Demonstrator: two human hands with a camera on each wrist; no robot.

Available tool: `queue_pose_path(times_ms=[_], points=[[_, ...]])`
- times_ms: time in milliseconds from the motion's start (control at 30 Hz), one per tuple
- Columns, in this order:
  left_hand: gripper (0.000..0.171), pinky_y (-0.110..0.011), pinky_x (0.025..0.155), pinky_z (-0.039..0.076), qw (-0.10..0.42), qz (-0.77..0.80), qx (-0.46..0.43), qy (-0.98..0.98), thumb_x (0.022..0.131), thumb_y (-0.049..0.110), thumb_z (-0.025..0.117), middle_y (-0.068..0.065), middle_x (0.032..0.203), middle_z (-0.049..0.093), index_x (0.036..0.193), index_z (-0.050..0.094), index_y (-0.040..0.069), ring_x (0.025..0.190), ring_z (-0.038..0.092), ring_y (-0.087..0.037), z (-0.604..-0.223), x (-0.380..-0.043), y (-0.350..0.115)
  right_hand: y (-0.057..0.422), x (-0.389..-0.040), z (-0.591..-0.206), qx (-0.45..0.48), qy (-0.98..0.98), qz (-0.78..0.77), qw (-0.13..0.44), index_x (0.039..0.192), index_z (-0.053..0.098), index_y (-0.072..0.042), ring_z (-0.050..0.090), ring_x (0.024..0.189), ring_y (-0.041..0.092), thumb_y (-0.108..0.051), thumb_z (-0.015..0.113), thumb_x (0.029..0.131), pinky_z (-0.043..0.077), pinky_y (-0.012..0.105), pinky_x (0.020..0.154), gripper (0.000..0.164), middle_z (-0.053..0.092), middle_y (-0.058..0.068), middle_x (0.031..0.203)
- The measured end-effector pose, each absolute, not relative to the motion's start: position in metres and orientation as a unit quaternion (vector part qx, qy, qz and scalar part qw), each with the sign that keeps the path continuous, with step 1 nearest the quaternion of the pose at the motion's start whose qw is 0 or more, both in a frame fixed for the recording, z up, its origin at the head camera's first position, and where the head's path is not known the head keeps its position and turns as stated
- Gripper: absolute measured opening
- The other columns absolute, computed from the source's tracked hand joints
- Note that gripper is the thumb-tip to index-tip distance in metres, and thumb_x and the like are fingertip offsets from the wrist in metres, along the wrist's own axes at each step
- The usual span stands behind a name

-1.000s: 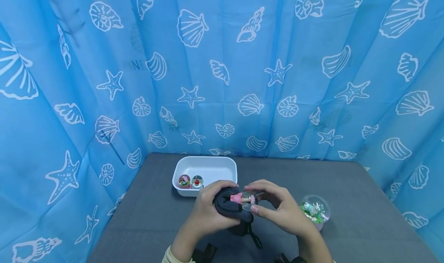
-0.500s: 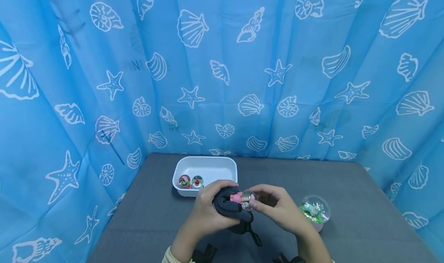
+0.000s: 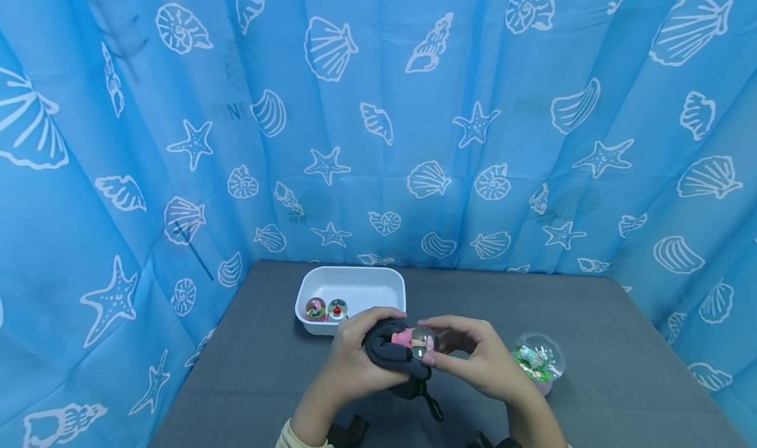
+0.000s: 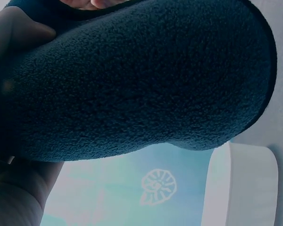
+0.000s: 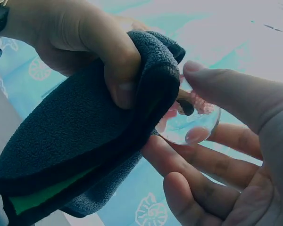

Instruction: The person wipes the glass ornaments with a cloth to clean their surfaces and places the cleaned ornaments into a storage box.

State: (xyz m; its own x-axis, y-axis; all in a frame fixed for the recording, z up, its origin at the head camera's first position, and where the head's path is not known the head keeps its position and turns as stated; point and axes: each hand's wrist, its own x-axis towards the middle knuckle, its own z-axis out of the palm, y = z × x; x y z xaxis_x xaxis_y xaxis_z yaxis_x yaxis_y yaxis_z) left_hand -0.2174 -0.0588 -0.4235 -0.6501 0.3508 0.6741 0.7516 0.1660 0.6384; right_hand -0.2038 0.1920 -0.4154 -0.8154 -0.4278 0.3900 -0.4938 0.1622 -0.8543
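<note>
I record a flat table (image 3: pixel 615 382) with a dark grey, fabric-like surface and rounded far corners. Left of centre, near the back edge, I note a white tray (image 3: pixel 375 290) set lengthwise across it. On the right, well apart and nearer the front, I observe a clear-domed snow globe (image 3: pixel 539 357) standing on a pale pinkish base.

Curtain (image 3: pixel 378 123) is bright blue with white shell and starfish outlines, table (image 3: pixel 236 382) grey, far tray (image 3: pixel 374 291) white. Cloth (image 3: pixel 387 353) looks dark charcoal, near globe (image 3: pixel 422 343) clear with pink bits, right globe (image 3: pixel 539 357) mostly green and white inside.
</note>
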Motion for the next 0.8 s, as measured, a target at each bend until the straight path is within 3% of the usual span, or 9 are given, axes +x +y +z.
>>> queue_pose_path(times_ms=[467,800], points=[[0.068,-0.034,0.093,0.064,0.179,-0.519,-0.365,-0.752,0.072,0.012,0.098,-0.003,0.120,0.074,0.131,0.066,0.019,0.105,0.072,-0.014,-0.4218,-0.2173,-0.0604,0.1903,-0.2003,-0.4129,0.338,-0.758,0.553,0.067,0.134,0.071,-0.012,0.071,0.101,0.014,-0.001,0.082,0.090,0.065,0.032,0.082,0.046,0.071,0.006,0.128],[0.069,-0.036,0.095,0.063,0.181,-0.525,-0.354,-0.753,0.072,0.013,0.098,-0.004,0.123,0.073,0.133,0.066,0.019,0.107,0.072,-0.015,-0.4209,-0.2153,-0.0596,0.1923,-0.1986,-0.4098,0.340,-0.759,0.548,0.084,0.133,0.072,-0.012,0.070,0.099,0.015,-0.001,0.082,0.090,0.065,0.031,0.082,0.046,0.072,0.006,0.126]])
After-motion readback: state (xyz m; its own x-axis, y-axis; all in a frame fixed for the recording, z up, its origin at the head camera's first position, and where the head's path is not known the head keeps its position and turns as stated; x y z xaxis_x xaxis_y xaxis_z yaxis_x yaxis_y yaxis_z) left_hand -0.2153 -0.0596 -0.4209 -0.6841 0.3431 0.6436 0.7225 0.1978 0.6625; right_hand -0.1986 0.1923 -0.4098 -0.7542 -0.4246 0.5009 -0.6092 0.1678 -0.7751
